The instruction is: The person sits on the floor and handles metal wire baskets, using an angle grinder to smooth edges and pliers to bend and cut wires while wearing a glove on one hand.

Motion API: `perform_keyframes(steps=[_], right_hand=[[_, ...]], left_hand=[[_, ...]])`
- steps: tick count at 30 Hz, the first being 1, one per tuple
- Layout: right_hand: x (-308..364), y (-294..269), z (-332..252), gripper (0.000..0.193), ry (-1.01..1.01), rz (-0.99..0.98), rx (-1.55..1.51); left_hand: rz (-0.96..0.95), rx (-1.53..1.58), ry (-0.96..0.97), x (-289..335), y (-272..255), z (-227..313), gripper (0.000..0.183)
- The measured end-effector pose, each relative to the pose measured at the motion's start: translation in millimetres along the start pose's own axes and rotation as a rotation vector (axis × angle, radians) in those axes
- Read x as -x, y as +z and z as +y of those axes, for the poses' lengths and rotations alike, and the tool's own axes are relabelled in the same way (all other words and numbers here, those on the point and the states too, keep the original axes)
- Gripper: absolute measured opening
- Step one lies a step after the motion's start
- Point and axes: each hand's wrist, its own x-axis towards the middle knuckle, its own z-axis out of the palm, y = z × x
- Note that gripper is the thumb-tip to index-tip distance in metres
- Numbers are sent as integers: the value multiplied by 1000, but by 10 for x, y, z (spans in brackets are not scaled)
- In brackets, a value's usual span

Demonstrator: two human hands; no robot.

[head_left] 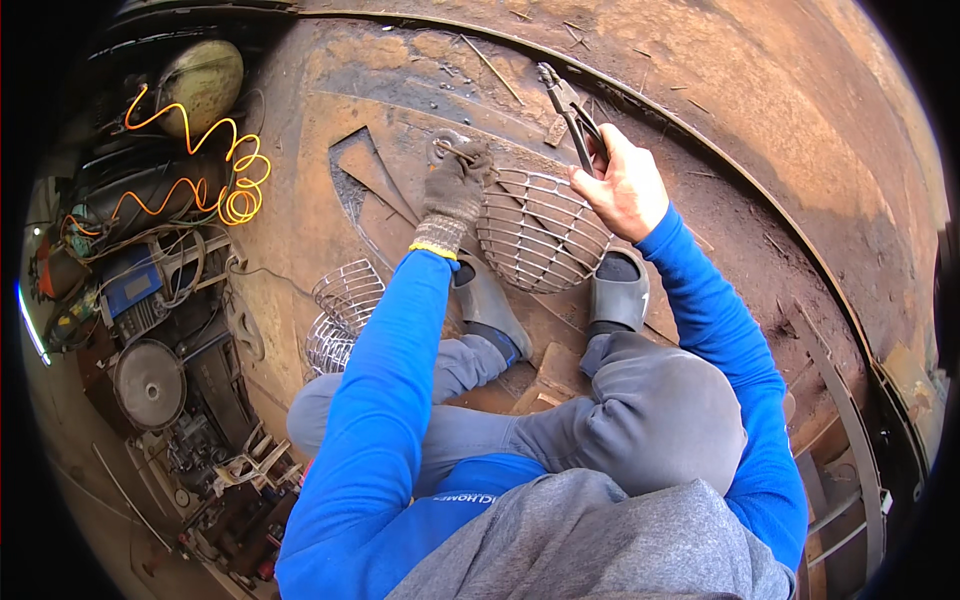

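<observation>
My left hand (457, 192), in a dark knitted work glove with a yellow cuff edge, is closed at the left rim of a rounded wire basket (540, 235). A short, thin, brownish rod-like piece (453, 152) sticks out from its fingers. Whether the glove also grips the basket's rim is hard to see. Above the basket's right side, my bare right hand (628, 185) is wrapped round the black handles of pliers (566, 105), whose jaws point up and away. The basket rests between my shoes, its mesh of bent wires facing me.
More wire mesh baskets (345, 300) lie left of my leg. A ring-shaped metal piece (446, 140) is beyond the glove. At left are an orange coiled hose (240, 165), a blue machine (133, 287) and a round disc (150, 385). A curved metal strip (845, 400) stands at right.
</observation>
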Motion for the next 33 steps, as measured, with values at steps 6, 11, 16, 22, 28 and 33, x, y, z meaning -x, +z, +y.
perform_keyframes(steps=[6,11,16,22,28,33], right_hand=[[-6,16,20,31,-23,-8,22],[-3,11,-7,32,-15,-11,17],[-3,16,30,31,-25,-2,16],[-3,36,9,32,-21,-8,9],[-5,6,59,32,-24,-5,27],[-1,12,24,32,-26,-5,12]], left_hand=[[-17,-164,-3,-26,-59,-13,33],[-6,-228,54,-38,-97,-87,32],[3,-201,78,-36,-52,-57,28],[-57,-127,-12,-70,-184,-65,36],[15,-221,122,4,14,29,25],[8,-204,91,-64,-102,-167,24]])
